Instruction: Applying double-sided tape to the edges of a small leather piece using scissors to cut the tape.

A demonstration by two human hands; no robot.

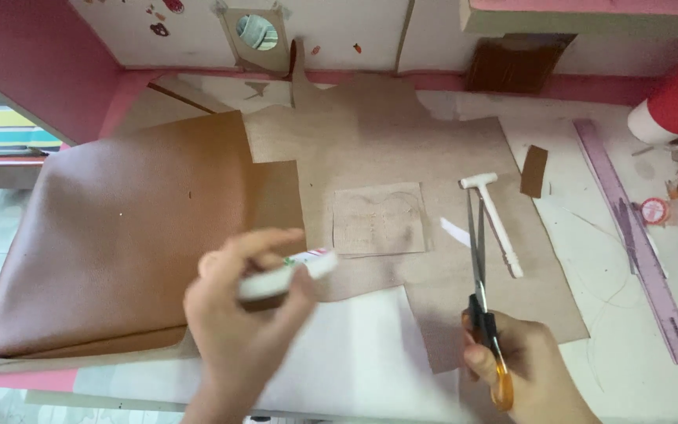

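On the tabletop (637, 369): one pair of scissors (482, 290), one white hammer (496, 220), one purple ruler (637, 235), one brown leather sheet (111, 235). Left hand (237, 322) raised, curled around a blurred white tube (288, 275). Right hand (523, 365) low, closed on the scissors' orange handles, blades pointing away.

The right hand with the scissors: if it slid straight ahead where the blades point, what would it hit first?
Probably the small white hammer: the scissors in the right hand point up the table beside its handle, tips near its head. Depth is unclear.

The scissors (480, 267) lie on the leather sheet (433, 157), just left of the hammer (496, 220), ruler (637, 235) far right.
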